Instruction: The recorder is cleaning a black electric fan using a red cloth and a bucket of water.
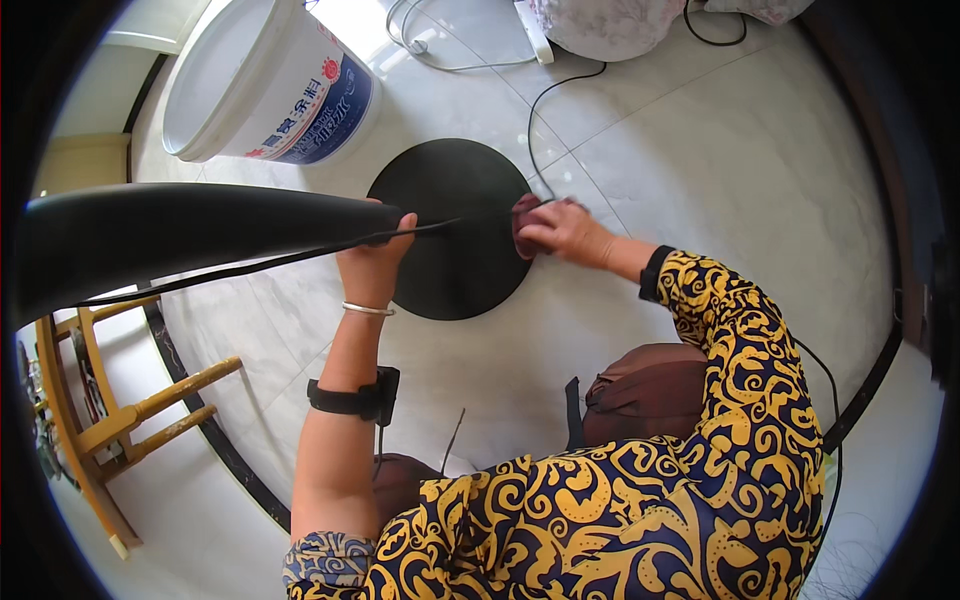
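Observation:
A round black base (450, 285) lies flat on the tiled floor in front of me. A thick black pole (200, 232) rises from it and looms large toward the left; its upper end is out of view. My left hand (372, 265) is closed around the lower part of this pole. My right hand (575, 234) grips a dark red cloth (525, 226) and presses it against the right edge of the base. A thin black cord (300, 257) runs along the pole, and a black cord (532, 130) trails across the floor beyond the cloth.
A white and blue bucket (290, 100) stands at the far left. A yellow wooden chair (130, 425) lies to the left. At the far side are a white power strip (535, 35) with a white cable (470, 68) and a pale patterned fabric bundle (605, 25).

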`<state>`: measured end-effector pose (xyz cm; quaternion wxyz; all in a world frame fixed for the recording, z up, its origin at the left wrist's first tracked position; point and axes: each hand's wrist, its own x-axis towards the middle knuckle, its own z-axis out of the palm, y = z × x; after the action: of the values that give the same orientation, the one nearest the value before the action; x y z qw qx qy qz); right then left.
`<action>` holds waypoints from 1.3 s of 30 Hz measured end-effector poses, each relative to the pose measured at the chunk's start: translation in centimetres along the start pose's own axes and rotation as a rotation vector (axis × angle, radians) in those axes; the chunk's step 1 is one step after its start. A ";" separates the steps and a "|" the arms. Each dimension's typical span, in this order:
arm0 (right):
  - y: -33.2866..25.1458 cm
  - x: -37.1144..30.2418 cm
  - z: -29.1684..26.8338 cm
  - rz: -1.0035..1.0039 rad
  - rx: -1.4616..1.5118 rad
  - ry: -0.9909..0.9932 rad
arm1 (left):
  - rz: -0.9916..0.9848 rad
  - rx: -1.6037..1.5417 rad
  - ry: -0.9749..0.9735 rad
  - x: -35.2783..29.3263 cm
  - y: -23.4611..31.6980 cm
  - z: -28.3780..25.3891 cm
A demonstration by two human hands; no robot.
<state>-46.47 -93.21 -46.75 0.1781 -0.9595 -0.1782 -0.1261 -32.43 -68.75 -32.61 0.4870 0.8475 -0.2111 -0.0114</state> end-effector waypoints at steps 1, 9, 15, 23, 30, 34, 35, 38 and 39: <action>-2.0 1.4 0.2 -0.080 0.137 0.082 | -0.029 -0.023 -0.005 -0.2 -0.1 -0.2; -6.9 10.2 1.4 -0.320 0.177 0.158 | 0.046 0.052 -0.024 0.0 -0.4 -0.2; -5.8 8.3 2.3 -0.151 0.065 -0.173 | 0.058 -0.003 0.016 0.0 -0.8 -0.2; -8.6 4.9 -5.9 -0.199 0.712 0.117 | -0.196 -0.354 -0.337 0.3 -0.1 -2.0; -10.3 14.9 -11.7 -0.264 0.413 0.662 | 0.707 0.228 -0.666 3.3 0.3 -2.6; -8.7 15.0 -6.3 -0.126 0.758 0.566 | 0.396 0.090 -0.563 2.0 0.1 -4.5; -8.6 14.1 -5.4 -0.125 0.758 0.562 | -0.003 -0.251 -0.593 1.6 0.1 -4.6; -7.4 11.6 -2.0 0.300 0.727 0.215 | -0.127 -0.230 -0.685 1.7 2.6 -4.9; -6.7 11.2 -1.1 0.301 0.719 0.212 | -0.227 -0.265 -0.708 1.7 2.9 -4.8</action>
<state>-39.06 -84.44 -40.38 0.5364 -0.8330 -0.0493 -0.1265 -30.79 -66.71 -27.41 0.4848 0.7389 -0.2674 -0.3840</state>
